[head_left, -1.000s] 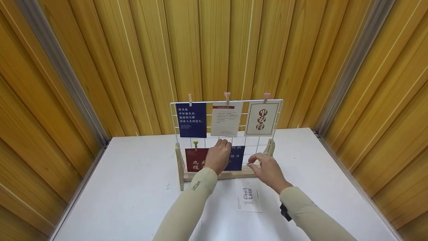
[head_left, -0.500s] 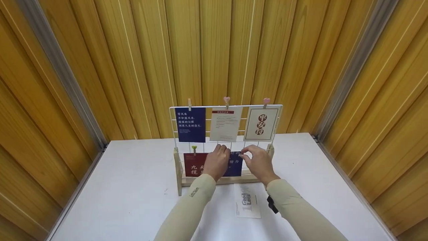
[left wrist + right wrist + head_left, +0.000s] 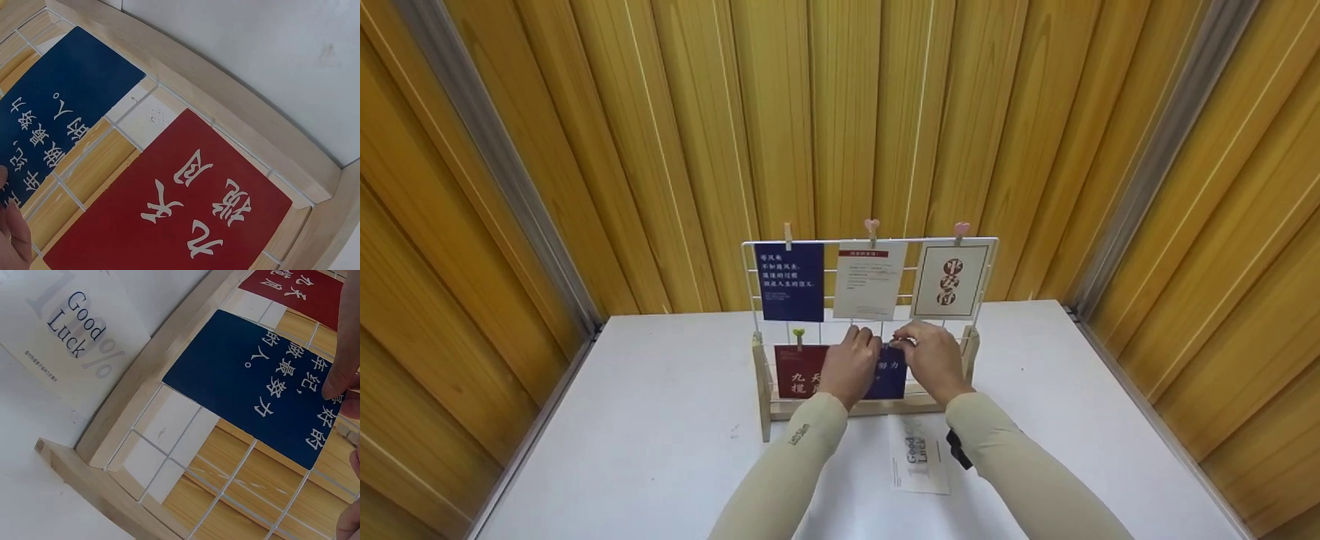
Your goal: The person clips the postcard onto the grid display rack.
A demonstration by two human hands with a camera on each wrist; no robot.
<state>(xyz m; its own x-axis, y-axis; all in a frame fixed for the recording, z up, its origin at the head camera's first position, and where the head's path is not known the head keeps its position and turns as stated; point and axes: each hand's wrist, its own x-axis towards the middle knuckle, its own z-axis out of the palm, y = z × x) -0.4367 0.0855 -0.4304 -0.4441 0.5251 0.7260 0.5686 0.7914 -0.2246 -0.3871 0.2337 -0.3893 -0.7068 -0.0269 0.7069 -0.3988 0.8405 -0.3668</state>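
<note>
My left hand (image 3: 849, 367) pinches the upper edge of a dark blue card (image 3: 242, 377) with white characters, holding it against a white wire grid (image 3: 225, 492). Its thumb lies on the card's face in the right wrist view. My right hand (image 3: 936, 366) is at the card's upper right, fingertips close to the left hand. Between its fingers shows part of a small wooden clothespin (image 3: 347, 433), mostly hidden. A red card (image 3: 174, 208) hangs to the left of the blue one, under a green-topped clothespin (image 3: 799, 335).
Along the grid's top rail hang a blue card (image 3: 793, 289), a white card (image 3: 866, 289) and a cream card (image 3: 950, 289), each clipped. Wooden feet (image 3: 763, 390) support the grid. A "Good Luck" card (image 3: 919, 465) lies on the white table (image 3: 675, 435) in front.
My right hand has moved up and left from the grid's lower right to the blue card's top edge, bringing the clothespin. My left hand keeps its hold on the card.
</note>
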